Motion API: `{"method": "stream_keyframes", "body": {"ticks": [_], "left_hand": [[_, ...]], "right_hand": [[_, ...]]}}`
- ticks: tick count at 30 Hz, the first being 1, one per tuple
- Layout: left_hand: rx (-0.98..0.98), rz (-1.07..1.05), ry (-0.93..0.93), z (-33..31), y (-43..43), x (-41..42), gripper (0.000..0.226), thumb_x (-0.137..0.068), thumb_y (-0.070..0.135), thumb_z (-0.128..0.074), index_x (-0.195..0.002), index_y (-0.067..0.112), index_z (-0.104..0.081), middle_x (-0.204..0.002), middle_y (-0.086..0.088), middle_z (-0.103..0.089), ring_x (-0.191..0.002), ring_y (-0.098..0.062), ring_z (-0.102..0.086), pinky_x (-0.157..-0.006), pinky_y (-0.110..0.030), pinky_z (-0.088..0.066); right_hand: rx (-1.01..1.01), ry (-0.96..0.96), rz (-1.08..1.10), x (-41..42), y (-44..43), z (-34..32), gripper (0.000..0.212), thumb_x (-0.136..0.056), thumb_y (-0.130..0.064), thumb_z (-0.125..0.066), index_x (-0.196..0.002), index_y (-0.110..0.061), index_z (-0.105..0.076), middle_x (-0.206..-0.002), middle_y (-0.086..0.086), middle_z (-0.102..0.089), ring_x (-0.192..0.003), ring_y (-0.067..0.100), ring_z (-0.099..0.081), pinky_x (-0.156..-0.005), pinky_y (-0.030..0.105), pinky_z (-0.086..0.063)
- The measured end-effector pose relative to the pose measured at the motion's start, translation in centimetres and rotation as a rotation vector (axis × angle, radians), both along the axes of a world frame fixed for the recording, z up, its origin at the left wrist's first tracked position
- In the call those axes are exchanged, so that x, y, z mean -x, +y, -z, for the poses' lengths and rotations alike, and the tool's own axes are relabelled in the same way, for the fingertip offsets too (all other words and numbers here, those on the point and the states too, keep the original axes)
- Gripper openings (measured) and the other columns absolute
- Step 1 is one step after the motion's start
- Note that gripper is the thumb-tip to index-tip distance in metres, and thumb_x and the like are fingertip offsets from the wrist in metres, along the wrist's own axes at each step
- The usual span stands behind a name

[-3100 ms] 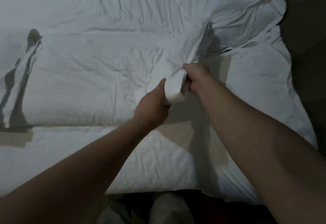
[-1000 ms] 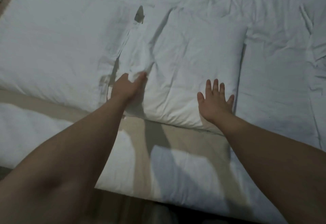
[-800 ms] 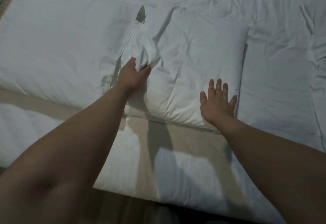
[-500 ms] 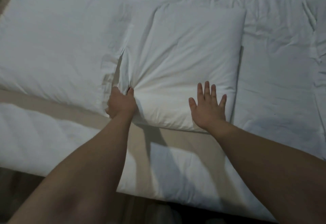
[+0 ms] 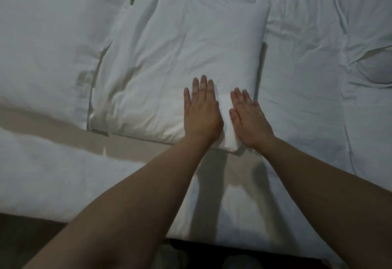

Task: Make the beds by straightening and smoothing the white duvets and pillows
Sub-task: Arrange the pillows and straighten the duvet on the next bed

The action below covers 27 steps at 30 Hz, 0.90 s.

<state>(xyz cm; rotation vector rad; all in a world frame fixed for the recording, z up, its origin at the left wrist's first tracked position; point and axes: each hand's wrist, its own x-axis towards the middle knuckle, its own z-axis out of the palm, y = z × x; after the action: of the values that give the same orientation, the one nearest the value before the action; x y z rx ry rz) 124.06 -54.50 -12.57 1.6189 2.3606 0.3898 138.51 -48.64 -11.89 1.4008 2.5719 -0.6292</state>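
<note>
The pillow [image 5: 176, 56] is matt white cloth, mostly smooth with a few soft creases, the sheet [image 5: 307, 90] to its right is the same matt white cloth but far more wrinkled, and the duvet [image 5: 53, 179] along the near edge is white cloth, its texture blurred.

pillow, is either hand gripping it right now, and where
Nothing is held. The left hand and right hand lie flat, fingers straight, side by side on the pillow near its right front corner.
</note>
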Motion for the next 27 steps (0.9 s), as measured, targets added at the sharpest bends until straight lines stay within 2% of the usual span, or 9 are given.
{"method": "stream_keyframes", "body": {"ticks": [2,4,7,10,12,15,19,27], "left_hand": [[0.048,-0.037,-0.008,0.5,0.1,-4.5,0.063,-0.104,0.028,-0.03,-0.16,0.005,-0.013,-0.169,-0.014,-0.007,-0.156,-0.03,0.0,-0.125,-0.051,0.001],[0.084,-0.106,0.021,0.7,1.1,-8.6,0.065,-0.105,0.032,-0.028,-0.16,0.004,-0.011,-0.169,-0.015,-0.005,-0.156,-0.031,0.002,-0.125,-0.053,0.003],[0.116,-0.281,0.049,2.4,2.6,-11.2,0.068,-0.105,0.04,-0.026,-0.161,0.005,-0.01,-0.169,-0.014,-0.003,-0.156,-0.03,0.004,-0.124,-0.053,0.004],[0.081,-0.362,0.115,6.8,2.0,-10.9,0.073,-0.104,0.049,-0.025,-0.162,0.009,-0.01,-0.17,-0.009,-0.004,-0.157,-0.026,0.001,-0.126,-0.049,0.003],[0.076,-0.394,0.149,9.8,1.4,-10.6,0.074,-0.102,0.051,-0.027,-0.162,0.01,-0.012,-0.17,-0.008,-0.007,-0.157,-0.025,-0.002,-0.126,-0.047,0.005],[0.082,-0.391,0.182,13.1,1.8,-10.5,0.077,-0.099,0.051,-0.032,-0.161,0.01,-0.015,-0.169,-0.009,-0.01,-0.157,-0.026,-0.005,-0.125,-0.044,0.01],[0.086,-0.401,0.227,15.0,2.6,-10.4,0.081,-0.094,0.052,-0.035,-0.161,0.011,-0.015,-0.17,-0.008,-0.008,-0.157,-0.025,-0.003,-0.125,-0.043,0.009],[0.015,-0.386,0.273,15.9,3.5,-10.0,0.082,-0.092,0.049,-0.034,-0.161,0.01,-0.017,-0.17,-0.008,-0.01,-0.157,-0.024,-0.005,-0.126,-0.045,0.002]], "right_hand": [[-0.026,-0.003,-0.01,-2.3,2.8,0.2,0.057,-0.11,-0.035,-0.023,-0.162,-0.015,-0.012,-0.17,0.001,-0.008,-0.157,0.019,-0.004,-0.127,0.042,-0.006],[-0.077,-0.018,-0.113,-3.5,6.1,0.3,0.057,-0.11,-0.036,-0.022,-0.162,-0.016,-0.012,-0.17,0.001,-0.008,-0.157,0.02,-0.005,-0.127,0.045,-0.009],[-0.173,-0.037,-0.408,-2.9,11.1,0.4,0.058,-0.11,-0.04,-0.02,-0.162,-0.016,-0.013,-0.17,0.003,-0.009,-0.157,0.022,-0.004,-0.127,0.049,-0.011],[-0.326,-0.074,-0.745,-1.1,13.9,3.1,0.063,-0.107,-0.051,-0.013,-0.163,-0.022,-0.008,-0.17,0.0,-0.003,-0.155,0.017,0.005,-0.126,0.046,0.0],[-0.416,-0.079,-0.846,-0.2,14.3,6.5,0.065,-0.107,-0.055,-0.014,-0.163,-0.024,-0.005,-0.17,-0.001,0.0,-0.156,0.018,0.007,-0.126,0.048,0.003],[-0.471,-0.025,-0.848,-0.2,15.0,11.0,0.066,-0.106,-0.054,-0.018,-0.163,-0.023,-0.005,-0.171,-0.001,-0.002,-0.157,0.019,0.002,-0.126,0.05,0.0],[-0.498,0.032,-0.819,0.3,19.6,12.5,0.064,-0.106,-0.051,-0.021,-0.163,-0.022,-0.011,-0.17,-0.001,-0.01,-0.157,0.017,-0.007,-0.126,0.046,-0.003],[-0.314,0.028,-0.381,2.6,32.3,13.4,0.07,-0.104,-0.05,-0.007,-0.163,-0.013,-0.001,-0.171,0.001,-0.002,-0.157,0.016,0.0,-0.126,0.046,0.004]]}}
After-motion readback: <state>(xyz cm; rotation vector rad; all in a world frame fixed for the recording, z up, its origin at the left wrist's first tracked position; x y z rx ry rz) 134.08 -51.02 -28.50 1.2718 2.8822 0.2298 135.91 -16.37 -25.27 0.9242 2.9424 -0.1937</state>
